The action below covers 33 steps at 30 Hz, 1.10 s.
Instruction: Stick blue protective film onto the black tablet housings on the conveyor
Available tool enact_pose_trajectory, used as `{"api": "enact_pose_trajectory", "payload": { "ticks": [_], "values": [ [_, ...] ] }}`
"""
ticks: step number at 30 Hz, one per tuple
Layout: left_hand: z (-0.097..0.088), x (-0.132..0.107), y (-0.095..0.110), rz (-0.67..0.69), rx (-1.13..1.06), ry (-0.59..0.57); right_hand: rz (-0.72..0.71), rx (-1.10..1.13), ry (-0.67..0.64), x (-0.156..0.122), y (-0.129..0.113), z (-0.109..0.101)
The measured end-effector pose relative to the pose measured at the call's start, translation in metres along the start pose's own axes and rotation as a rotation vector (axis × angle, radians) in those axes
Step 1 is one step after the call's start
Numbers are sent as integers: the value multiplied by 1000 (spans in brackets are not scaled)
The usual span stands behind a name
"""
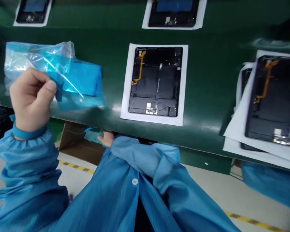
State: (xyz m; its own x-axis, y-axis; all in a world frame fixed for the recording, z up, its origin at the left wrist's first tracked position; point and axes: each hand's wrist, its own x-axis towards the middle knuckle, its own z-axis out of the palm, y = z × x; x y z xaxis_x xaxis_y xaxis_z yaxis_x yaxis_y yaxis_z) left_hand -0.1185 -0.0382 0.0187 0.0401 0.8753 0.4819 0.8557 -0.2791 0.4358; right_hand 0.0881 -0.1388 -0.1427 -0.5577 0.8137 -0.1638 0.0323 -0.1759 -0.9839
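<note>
My left hand [32, 100] is closed, its thumb pressed against the curled fingers, in front of a clear plastic bag [19, 58]. Whatever it may hold is hidden. Blue film sheets [82, 77] lie partly in and partly out of that bag. My right hand [107, 139] reaches below the table's front edge, a finger stretched out at a cardboard box [78, 149]. A teal piece of film [93, 137] lies in the box beside that hand. Before me, an opened black device [157, 80] with an orange flex cable [140, 69] rests on a white sheet [127, 111].
At the right, another opened device [273, 103] lies on stacked white sheets [236, 129]. Two more devices, one at the top left [32, 11] and one at the top middle [172, 13], lie across the green table [99, 42]. Yellow-black tape [77, 166] marks the floor.
</note>
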Motion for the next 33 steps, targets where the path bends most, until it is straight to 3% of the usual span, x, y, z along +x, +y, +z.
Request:
{"api": "enact_pose_trajectory", "payload": {
  "ticks": [3, 5, 6, 8, 11, 15, 19, 21, 24, 27, 29, 31, 33],
  "values": [
    [-2, -17, 30, 178, -71, -126, 6, -9, -43, -28, -37, -28],
    [7, -29, 60, 283, -131, -310, -29, -7, 3, -47, -67, -55],
    [16, -35, 76, 306, -150, -415, -82, -13, 84, -54, -82, -69],
    [38, -44, 104, 422, -175, -547, -163, -67, 90, -61, -104, -96],
    [70, -52, 128, 501, -245, -546, -240, -118, 66, -59, -113, -123],
    [82, -46, 129, 461, -308, -617, -212, -170, 100, -55, -105, -141],
    [73, -22, 120, 502, -72, -442, -255, -355, 43, -58, -106, -162],
    [72, -8, 117, 516, 4, -470, -315, -437, 28, -58, -111, -173],
    [75, 8, 115, 507, -157, -592, -369, -518, 150, -55, -120, -185],
    [81, 20, 114, 420, -287, -599, -396, -585, 318, -50, -127, -194],
    [86, 26, 111, 372, -329, -616, -421, -645, 359, -47, -130, -200],
    [92, 30, 104, 309, -334, -601, -431, -706, 375, -42, -132, -208],
    [99, 31, 96, 179, -232, -505, -365, -734, 430, -36, -133, -220]
  ]
}}
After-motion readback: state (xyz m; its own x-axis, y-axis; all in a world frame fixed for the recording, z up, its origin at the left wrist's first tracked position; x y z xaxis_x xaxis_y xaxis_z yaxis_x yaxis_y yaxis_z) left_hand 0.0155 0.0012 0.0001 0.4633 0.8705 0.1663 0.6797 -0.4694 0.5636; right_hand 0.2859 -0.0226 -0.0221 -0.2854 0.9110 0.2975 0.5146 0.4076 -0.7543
